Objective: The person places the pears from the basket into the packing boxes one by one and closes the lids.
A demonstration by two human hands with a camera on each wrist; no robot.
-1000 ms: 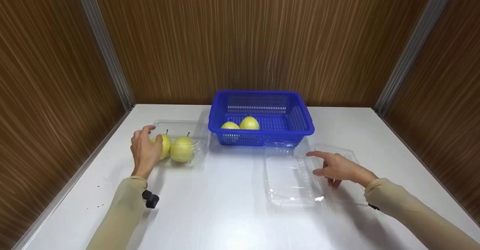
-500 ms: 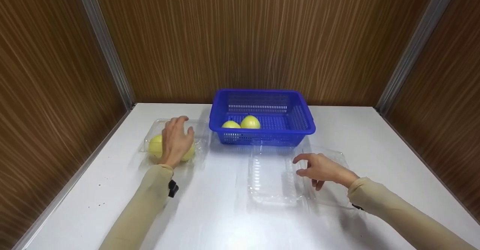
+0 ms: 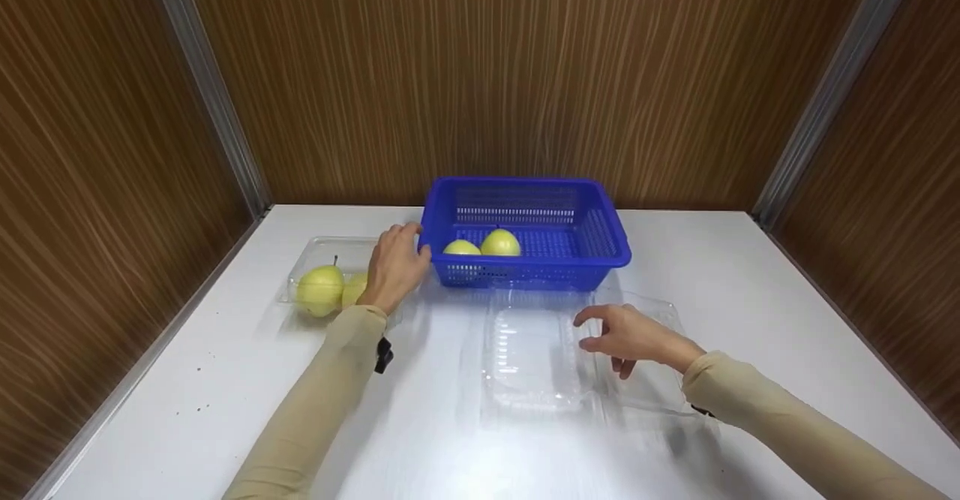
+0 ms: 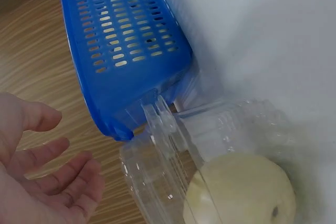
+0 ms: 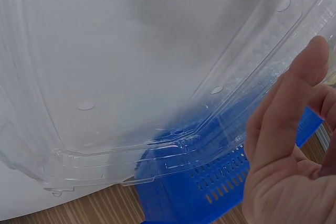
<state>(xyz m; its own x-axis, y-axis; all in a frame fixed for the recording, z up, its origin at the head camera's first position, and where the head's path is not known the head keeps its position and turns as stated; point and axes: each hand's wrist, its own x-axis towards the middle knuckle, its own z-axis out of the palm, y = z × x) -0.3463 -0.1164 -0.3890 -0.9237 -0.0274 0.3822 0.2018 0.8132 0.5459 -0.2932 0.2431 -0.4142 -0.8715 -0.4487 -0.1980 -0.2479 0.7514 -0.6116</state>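
Note:
My left hand (image 3: 397, 267) hovers at the left end of the blue basket (image 3: 525, 263), fingers loosely bent and holding nothing. In the left wrist view, a gap separates its fingers from the basket wall (image 4: 131, 85). Two yellow pears lie inside the basket; one pear (image 3: 500, 243) shows its stem. Behind and left of this hand, a clear plastic box (image 3: 311, 254) holds two more pears, the left pear (image 3: 320, 290) in plain sight and the other partly covered. My right hand (image 3: 630, 335) is over a second clear box (image 3: 536, 342), opened flat, its fingers relaxed and gripping nothing.
The second box's other half (image 3: 652, 387) spreads under and right of my right hand. Brown wood-patterned panels (image 3: 480, 72) enclose the white table (image 3: 420, 425) at the back and sides. Small dark specks lie at the table's left.
My left hand has moved right, from beside the pears in the left box across to the basket. The opened box and my right hand have shifted left together.

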